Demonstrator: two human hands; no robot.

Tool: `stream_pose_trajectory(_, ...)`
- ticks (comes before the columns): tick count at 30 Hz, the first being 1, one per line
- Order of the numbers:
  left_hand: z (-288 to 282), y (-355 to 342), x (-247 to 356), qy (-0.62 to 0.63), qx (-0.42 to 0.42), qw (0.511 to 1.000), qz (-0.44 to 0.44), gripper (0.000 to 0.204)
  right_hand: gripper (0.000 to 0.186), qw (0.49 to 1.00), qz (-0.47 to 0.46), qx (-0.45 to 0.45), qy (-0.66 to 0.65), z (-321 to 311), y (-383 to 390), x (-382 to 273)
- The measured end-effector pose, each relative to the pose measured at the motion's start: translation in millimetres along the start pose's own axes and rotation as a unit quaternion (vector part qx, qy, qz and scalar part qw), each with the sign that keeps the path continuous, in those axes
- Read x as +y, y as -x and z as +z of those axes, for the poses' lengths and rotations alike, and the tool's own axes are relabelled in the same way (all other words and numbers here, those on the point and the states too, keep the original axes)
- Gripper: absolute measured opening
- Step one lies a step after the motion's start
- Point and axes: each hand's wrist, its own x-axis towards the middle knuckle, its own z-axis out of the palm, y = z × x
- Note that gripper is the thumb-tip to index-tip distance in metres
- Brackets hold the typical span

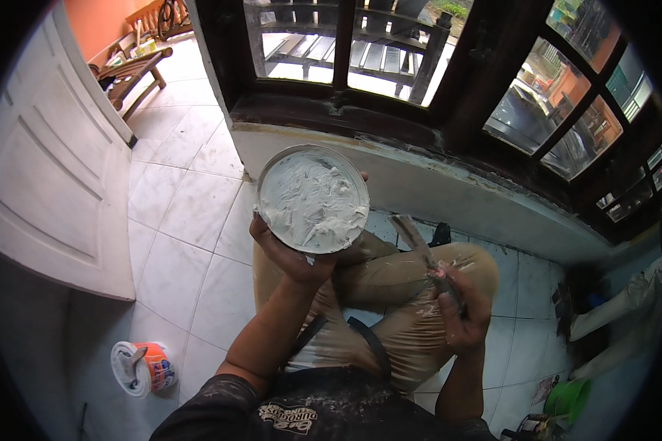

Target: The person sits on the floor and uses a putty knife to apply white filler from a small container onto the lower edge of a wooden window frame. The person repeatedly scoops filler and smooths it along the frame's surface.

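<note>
My left hand (290, 253) grips a round, shallow container (263, 176) from below and tilts its open top toward me. White putty-like paste (312, 198) with a rough, ridged surface fills it. Over my right knee, my right hand (463, 305) is closed round the handle of a putty knife (417, 242). The knife's blade points up and left, apart from the container, and looks slightly blurred. White smears mark the trousers (390, 283) of my crossed legs.
Ahead stands a low white wall (397, 173) under dark-framed windows (449, 110). A white door (59, 169) is at the left, near a wooden bench (136, 73). An orange-and-white bucket (154, 367) sits on the tiled floor (176, 257); a green container (566, 399) lies at lower right.
</note>
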Motion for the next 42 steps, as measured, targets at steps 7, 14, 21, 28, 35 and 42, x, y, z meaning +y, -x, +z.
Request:
stream_pose_trajectory(7, -19, 0, -16, 0.087, -0.062, 0.986, -0.124, 0.107, 0.038, 1.0, 0.018, -0.009, 0.019, -52, -46, 15)
stream_pose_trajectory(14, -22, -31, -42, -0.051, -0.028, 0.987, -0.152, 0.108, 0.031, 0.995, 0.039, -0.089, 0.008, -74, -68, 58)
stream_pose_trajectory(21, -27, -34, -67, -0.148, -0.028, 0.984, -0.09, 0.109, 0.029, 0.931, 0.243, -0.22, -0.162, -69, -101, 98)
stream_pose_trajectory(28, -58, -38, -76, -0.268, 0.068, 0.96, -0.044, 0.11, 0.037, 0.848, 0.393, -0.168, -0.313, -27, -81, 129)
stream_pose_trajectory(35, -125, -51, -76, -0.183, 0.066, 0.981, -0.01, 0.084, 0.041, 0.814, 0.437, -0.088, -0.373, 10, -66, 133)
stream_pose_trajectory(42, -144, -73, -68, -0.08, 0.197, 0.977, -0.022, 0.079, 0.042, 0.862, 0.388, -0.045, -0.322, 54, -94, 126)
